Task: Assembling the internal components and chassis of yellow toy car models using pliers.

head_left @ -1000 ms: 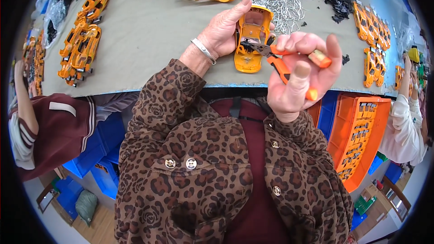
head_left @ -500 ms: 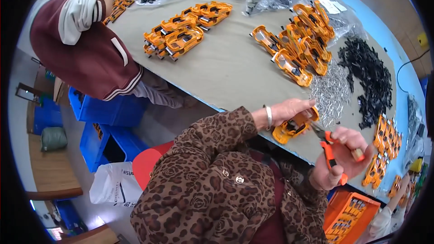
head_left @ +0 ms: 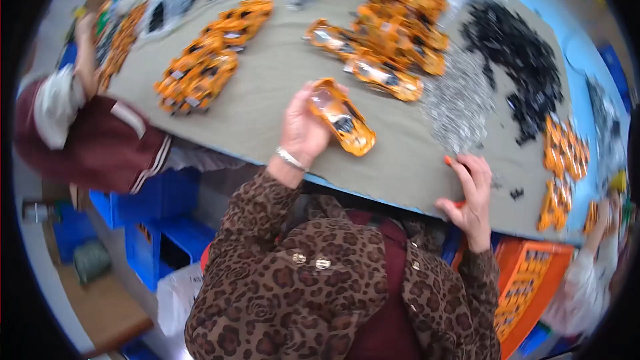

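Observation:
My left hand (head_left: 303, 127) holds an orange toy car body shell (head_left: 347, 127) above the near part of the table, its fingers behind the shell's far left side. The shell's hollow inside faces up, showing a clear window piece and black parts. To the right, near the table edge, my right hand (head_left: 472, 190) is curled round pliers. Only bits of their orange handles (head_left: 449, 160) show at the index fingertip and by the thumb; the hand hides the rest. Ahead lies a heap of orange car shells (head_left: 400, 20), with a loose pile of silvery metal pins (head_left: 460, 100) beside it.
Black plastic parts (head_left: 520, 60) are heaped at the right, with a few small ones near the edge. Rows of orange shells (head_left: 200, 67) lie left, more (head_left: 565, 150) at far right. A co-worker (head_left: 87, 133) stands left. An orange crate (head_left: 527, 287) sits below right.
My left hand has brought the shell left and away from the pliers. My right hand has moved left and down onto the table, hiding most of the pliers. The view has shifted.

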`<state>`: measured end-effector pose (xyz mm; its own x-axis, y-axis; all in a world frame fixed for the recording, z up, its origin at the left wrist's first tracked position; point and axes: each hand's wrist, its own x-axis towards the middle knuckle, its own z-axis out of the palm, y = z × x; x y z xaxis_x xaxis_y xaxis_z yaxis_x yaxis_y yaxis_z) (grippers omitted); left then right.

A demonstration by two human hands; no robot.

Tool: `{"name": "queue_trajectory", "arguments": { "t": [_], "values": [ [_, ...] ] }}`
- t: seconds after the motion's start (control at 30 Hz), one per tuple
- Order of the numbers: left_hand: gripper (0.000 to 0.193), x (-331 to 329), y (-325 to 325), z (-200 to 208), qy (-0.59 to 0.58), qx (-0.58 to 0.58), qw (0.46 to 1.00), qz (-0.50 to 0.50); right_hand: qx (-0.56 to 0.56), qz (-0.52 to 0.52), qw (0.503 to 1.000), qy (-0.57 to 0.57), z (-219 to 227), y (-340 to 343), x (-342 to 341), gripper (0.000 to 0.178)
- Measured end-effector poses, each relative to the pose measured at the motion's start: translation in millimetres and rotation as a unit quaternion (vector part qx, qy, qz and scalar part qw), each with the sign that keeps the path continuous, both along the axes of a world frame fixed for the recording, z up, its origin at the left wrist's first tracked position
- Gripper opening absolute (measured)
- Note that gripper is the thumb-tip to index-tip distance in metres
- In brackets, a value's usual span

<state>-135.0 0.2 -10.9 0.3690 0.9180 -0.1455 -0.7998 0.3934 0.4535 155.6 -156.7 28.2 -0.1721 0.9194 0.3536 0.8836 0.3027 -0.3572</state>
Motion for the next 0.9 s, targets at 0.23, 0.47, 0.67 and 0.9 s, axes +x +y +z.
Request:
{"name": "queue_trajectory", "arguments": {
  "t": [0.23, 0.47, 0.67, 0.9],
  "values": [
    [0.033, -9, -7, -5, 0.268, 0.109, 0.954, 0.081, 0.026, -0.03, 0.999, 0.03, -5, -8, 3, 0.046],
    [0.036, 2, -9, 2, 0.39, 0.229, 0.89, 0.052, 0.032, -0.141, 0.986, 0.078, 1, 7, 43, 0.028],
    [0.034, 18, -15, 14, 0.437, 0.297, 0.846, 0.073, 0.056, -0.236, 0.968, 0.058, -10, 50, 101, 0.025],
    [0.027, 31, -28, 46, 0.457, 0.37, 0.801, 0.114, 0.084, -0.164, 0.983, -0.022, -9, 44, 97, 0.025]
  ]
}}
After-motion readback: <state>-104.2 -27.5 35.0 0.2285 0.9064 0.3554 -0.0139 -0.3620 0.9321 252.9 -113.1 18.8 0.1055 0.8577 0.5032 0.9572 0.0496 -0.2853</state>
